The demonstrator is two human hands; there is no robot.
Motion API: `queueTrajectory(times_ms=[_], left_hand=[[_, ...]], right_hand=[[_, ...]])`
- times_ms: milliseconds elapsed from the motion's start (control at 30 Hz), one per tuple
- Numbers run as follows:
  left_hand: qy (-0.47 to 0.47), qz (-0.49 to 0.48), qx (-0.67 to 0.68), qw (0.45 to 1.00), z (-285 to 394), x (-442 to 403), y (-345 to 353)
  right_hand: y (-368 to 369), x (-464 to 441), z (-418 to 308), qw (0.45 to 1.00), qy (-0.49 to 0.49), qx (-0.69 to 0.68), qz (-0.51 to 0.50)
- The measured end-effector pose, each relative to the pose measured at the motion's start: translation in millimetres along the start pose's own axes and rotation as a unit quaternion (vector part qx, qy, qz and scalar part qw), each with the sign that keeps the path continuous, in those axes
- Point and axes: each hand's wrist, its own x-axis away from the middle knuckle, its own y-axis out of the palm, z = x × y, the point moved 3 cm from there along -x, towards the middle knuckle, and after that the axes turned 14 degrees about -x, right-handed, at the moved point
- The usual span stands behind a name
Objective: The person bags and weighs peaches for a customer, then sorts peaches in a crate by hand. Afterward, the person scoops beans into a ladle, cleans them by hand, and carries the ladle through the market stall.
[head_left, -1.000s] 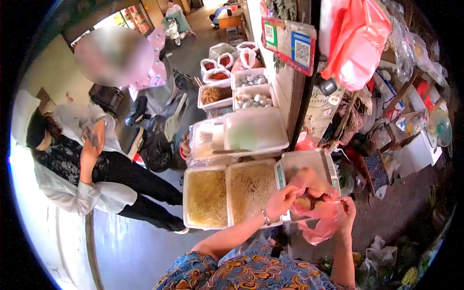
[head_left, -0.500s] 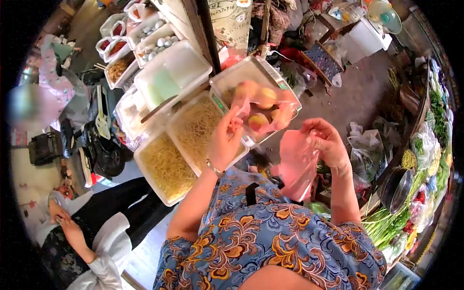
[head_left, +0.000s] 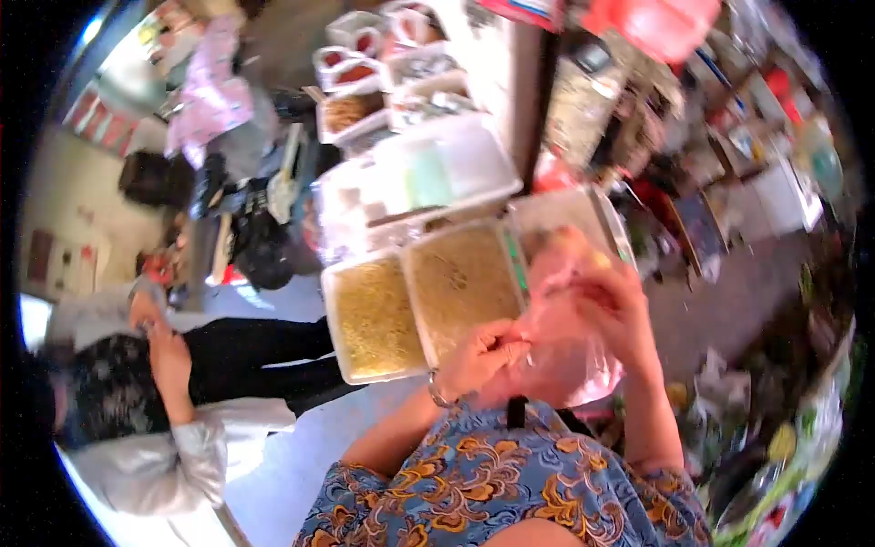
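Note:
A thin pink plastic bag (head_left: 570, 365) hangs loosely between my hands, in front of my patterned shirt. My left hand (head_left: 478, 357) is closed, thumb and fingers pinching the bag's edge. On the other side my right hand (head_left: 620, 310) has its fingers curled on pink plastic, just above the hanging bag. Beyond those fingers is a pink bag of round yellow-orange fruit (head_left: 558, 251), blurred and partly covered by the right hand. How the two layers of plastic meet cannot be made out.
Left of my hands are a tub of yellow noodle-like strands (head_left: 375, 314) and a browner tub (head_left: 465, 283). White trays (head_left: 478, 164) stand behind them. A person in dark trousers (head_left: 246, 360) is at the left, hands together. Greens and plastic bags lie at the right.
The fruit bag was at my left hand and is now beside my right. My left hand has come down to the loose pink bag, which my right hand held before. The view has shifted.

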Motion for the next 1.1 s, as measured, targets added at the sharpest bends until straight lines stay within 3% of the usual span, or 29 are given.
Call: queueTrajectory(times_ms=[33, 67, 133, 167, 233, 300, 367, 433, 467, 567, 633, 700, 733, 800, 833, 900, 1000, 1100], left_hand=[[-0.022, 0.015, 0.034, 0.999, 7, 6, -7], [-0.041, 0.028, 0.069, 0.996, 14, 12, -12], [-0.028, 0.081, 0.067, 0.994, 29, 21, -20], [-0.023, 0.106, 0.075, 0.991, 32, 23, -21], [-0.007, 0.130, 0.079, 0.988, 19, 24, -24], [0.025, 0.120, 0.124, 0.985, 8, 27, -27], [-0.010, 0.138, 0.114, 0.984, 24, 42, -38], [-0.037, 0.088, 0.130, 0.987, 32, 55, -42], [-0.066, 0.086, 0.042, 0.993, 46, 64, -46], [-0.059, 0.066, -0.047, 0.995, 34, 71, -54], [-0.075, 0.096, 0.006, 0.992, 20, 77, -58], [-0.097, 0.164, 0.113, 0.975, 10, 82, -50], [-0.114, 0.202, 0.170, 0.958, 8, 84, -48], [-0.076, 0.286, 0.052, 0.954, -4, 86, -52], [-0.093, 0.273, 0.217, 0.932, -30, 85, -59], [-0.085, 0.381, 0.256, 0.885, -9, 92, -59], [-0.087, 0.382, 0.221, 0.893, -40, 100, -76], [-0.088, 0.409, 0.214, 0.883, -45, 104, -81]], right_hand=[[-11, -7, 13, 0.999, -0.016, -0.017, 0.024], [-15, -12, 17, 0.990, -0.006, -0.132, 0.056], [0, -18, 6, 0.915, 0.038, -0.382, 0.124], [12, -22, 4, 0.917, 0.034, -0.384, 0.100], [36, -23, 11, 0.875, 0.121, -0.468, 0.023], [32, 2, 55, 0.869, 0.200, -0.450, -0.059], [37, 0, 67, 0.885, 0.235, -0.400, -0.046], [35, -6, 56, 0.910, 0.154, -0.383, 0.033], [38, -6, 39, 0.911, 0.159, -0.378, 0.037], [21, -20, 55, 0.930, 0.148, -0.335, -0.017], [21, -27, 50, 0.957, 0.144, -0.250, -0.036], [41, -22, 16, 0.939, -0.017, -0.333, -0.087], [60, -10, -3, 0.965, -0.122, -0.228, -0.041], [89, 6, -20, 0.964, -0.267, -0.012, 0.000], [97, 5, -14, 0.959, -0.279, 0.019, -0.042], [110, 2, 4, 0.964, -0.235, -0.002, -0.124], [110, 1, 24, 0.963, -0.109, -0.153, -0.196], [117, -2, 35, 0.915, 0.014, -0.320, -0.244]])
